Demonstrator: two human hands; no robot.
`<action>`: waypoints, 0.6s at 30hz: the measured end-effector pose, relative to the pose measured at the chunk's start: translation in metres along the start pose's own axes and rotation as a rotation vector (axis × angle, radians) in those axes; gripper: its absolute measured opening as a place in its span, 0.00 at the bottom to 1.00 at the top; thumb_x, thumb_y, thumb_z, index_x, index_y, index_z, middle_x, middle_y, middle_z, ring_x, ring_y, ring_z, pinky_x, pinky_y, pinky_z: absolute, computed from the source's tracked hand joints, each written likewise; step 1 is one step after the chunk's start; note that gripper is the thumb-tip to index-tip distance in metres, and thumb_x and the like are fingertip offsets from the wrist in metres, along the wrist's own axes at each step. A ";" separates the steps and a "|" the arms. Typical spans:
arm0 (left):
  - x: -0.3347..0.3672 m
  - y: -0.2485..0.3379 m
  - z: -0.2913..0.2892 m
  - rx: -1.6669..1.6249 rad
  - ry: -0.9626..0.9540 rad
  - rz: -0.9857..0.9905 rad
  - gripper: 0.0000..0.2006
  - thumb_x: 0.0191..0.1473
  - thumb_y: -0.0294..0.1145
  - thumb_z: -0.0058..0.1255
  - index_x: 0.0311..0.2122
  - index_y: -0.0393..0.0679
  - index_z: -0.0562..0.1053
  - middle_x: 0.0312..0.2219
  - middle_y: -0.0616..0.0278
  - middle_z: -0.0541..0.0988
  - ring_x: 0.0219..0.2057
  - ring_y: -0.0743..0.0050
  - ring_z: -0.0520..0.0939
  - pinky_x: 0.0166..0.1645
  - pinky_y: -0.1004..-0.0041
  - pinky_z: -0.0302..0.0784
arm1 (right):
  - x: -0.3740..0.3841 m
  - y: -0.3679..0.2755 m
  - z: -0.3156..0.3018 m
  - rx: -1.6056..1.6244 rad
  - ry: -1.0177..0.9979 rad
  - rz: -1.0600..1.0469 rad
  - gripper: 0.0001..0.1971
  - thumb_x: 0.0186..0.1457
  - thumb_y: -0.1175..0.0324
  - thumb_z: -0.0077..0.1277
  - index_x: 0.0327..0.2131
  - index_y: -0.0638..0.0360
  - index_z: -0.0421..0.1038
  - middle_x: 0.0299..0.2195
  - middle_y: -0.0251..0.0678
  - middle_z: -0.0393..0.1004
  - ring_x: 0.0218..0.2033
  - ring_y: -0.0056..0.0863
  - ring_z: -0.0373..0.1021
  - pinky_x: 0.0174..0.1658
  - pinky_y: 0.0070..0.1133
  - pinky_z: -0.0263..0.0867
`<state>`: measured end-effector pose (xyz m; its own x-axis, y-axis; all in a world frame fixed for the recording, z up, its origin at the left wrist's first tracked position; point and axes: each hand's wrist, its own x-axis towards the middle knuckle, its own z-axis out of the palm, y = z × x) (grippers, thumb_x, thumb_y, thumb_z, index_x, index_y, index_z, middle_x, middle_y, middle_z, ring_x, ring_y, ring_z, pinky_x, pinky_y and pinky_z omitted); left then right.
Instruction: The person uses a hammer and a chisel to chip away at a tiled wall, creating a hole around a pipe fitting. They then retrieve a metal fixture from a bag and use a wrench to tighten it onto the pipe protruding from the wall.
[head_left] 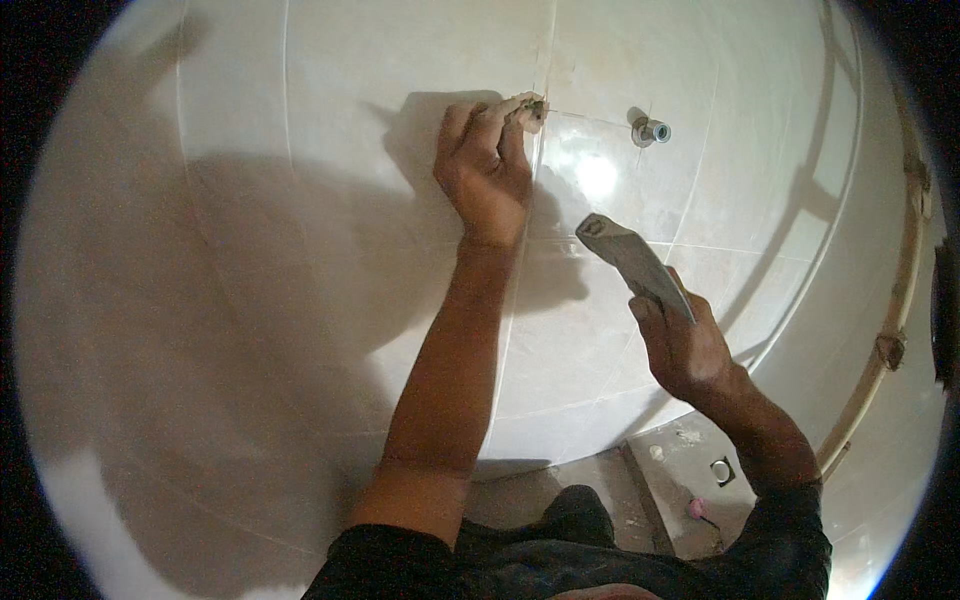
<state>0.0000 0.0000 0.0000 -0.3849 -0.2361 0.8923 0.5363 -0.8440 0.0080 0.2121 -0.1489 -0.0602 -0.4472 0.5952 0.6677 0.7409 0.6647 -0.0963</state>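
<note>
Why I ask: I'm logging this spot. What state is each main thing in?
Tiled wall: partly shadowed
Left hand: raised, fingers bent
Pale lump: at left hand, grip unclear
Right hand: closed on grey tool
Grey tool: tilted
Metal fitting: sticking out, nothing attached
Pole: slanting
Pink object: lying low

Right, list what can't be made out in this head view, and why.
All in the head view:
- Pale lump at the left hand: fingers cover part of it; whether it is gripped or only touched is unclear.
- Flat grey piece: its lower part is hidden by the right hand.
- Pink thing on the floor: too small to identify.
- Dark object at far right: cut off by the picture's rim.
</note>
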 end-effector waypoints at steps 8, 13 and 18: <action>-0.008 0.019 0.045 -0.079 0.264 -0.333 0.06 0.57 0.22 0.53 0.37 0.35 0.81 0.26 0.53 0.83 0.24 0.65 0.84 0.30 0.69 0.80 | 0.083 -0.007 -0.073 -0.623 0.046 -0.139 0.13 0.63 0.72 0.53 0.50 0.61 0.66 0.33 0.50 0.79 0.31 0.38 0.80 0.34 0.34 0.77; -0.015 0.031 0.053 -0.346 0.402 -0.579 0.06 0.58 0.21 0.53 0.36 0.33 0.81 0.25 0.54 0.84 0.20 0.72 0.84 0.26 0.73 0.78 | 0.123 -0.040 -0.084 -0.789 -0.023 -0.194 0.10 0.66 0.61 0.48 0.43 0.57 0.66 0.29 0.47 0.77 0.27 0.48 0.77 0.29 0.38 0.74; -0.012 0.030 0.076 -0.473 0.494 -0.627 0.05 0.54 0.17 0.55 0.27 0.38 0.76 0.20 0.56 0.80 0.19 0.69 0.82 0.25 0.69 0.74 | 0.143 -0.051 -0.085 -0.793 -0.053 -0.262 0.11 0.67 0.59 0.47 0.42 0.57 0.65 0.24 0.45 0.77 0.26 0.49 0.77 0.28 0.39 0.73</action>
<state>0.0776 0.0140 0.0240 -0.8354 0.2438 0.4926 -0.1992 -0.9696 0.1421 0.1528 -0.1364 0.1030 -0.6621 0.4995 0.5586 0.7339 0.2815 0.6182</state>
